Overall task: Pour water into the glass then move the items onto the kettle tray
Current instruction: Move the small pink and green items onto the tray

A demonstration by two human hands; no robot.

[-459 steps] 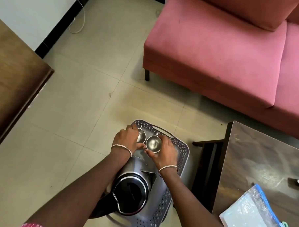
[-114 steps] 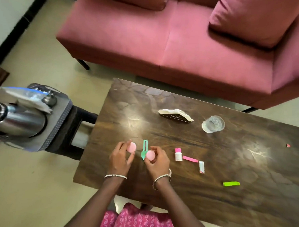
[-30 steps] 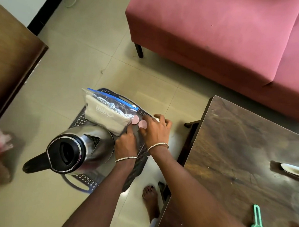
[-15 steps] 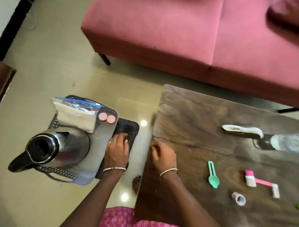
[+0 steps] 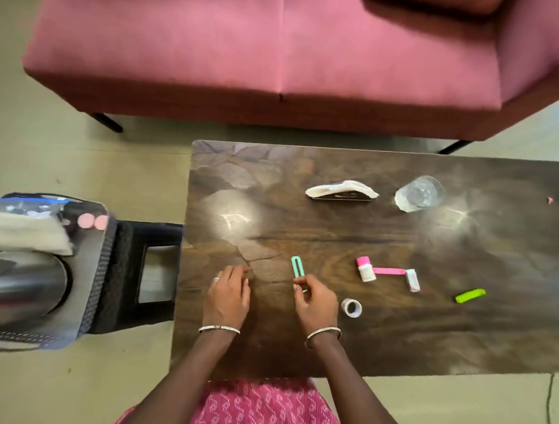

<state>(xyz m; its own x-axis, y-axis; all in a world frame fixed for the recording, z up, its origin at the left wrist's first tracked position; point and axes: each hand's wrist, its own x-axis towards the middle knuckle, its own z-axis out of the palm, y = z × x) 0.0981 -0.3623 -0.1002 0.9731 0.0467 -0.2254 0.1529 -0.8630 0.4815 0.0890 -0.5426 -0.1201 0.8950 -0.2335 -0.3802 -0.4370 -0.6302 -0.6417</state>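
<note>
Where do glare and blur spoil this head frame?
Head view: glare patches whiten the table left of centre and right of the glass; the kettle and tray at the left edge are smeared and stretched; the green spoon reads fairly sharp.

Head-worn camera looks steeply down at the table [image 5: 426, 340].

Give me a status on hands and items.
Left hand resting on table. Right hand pinching green spoon. Glass, small bottle not yet on tray.
</note>
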